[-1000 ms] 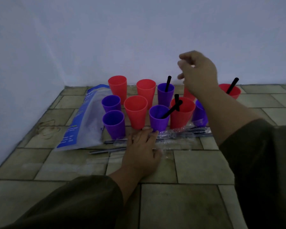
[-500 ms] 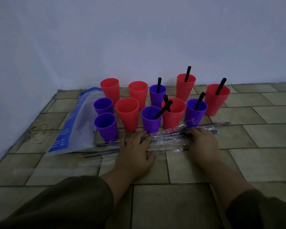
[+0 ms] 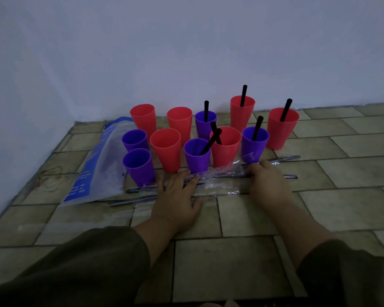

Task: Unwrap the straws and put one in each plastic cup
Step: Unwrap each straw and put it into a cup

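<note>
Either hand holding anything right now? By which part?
Nothing is lifted. The left hand lies flat on the wrapped straws, left of their middle. The right hand curls over them further right; grip unclear.

**Dark sleeves, bare hands**

The person is wearing a loose, long-sleeved top in dark olive-green cloth (the light is dim, so the exact shade is hard to pin down). The left sleeve (image 3: 87, 264) is bunching in soft folds and ending partway along the forearm. The right sleeve (image 3: 346, 275) is looking the same. The left hand (image 3: 177, 196) and right hand (image 3: 267, 185) are going bare.
</note>
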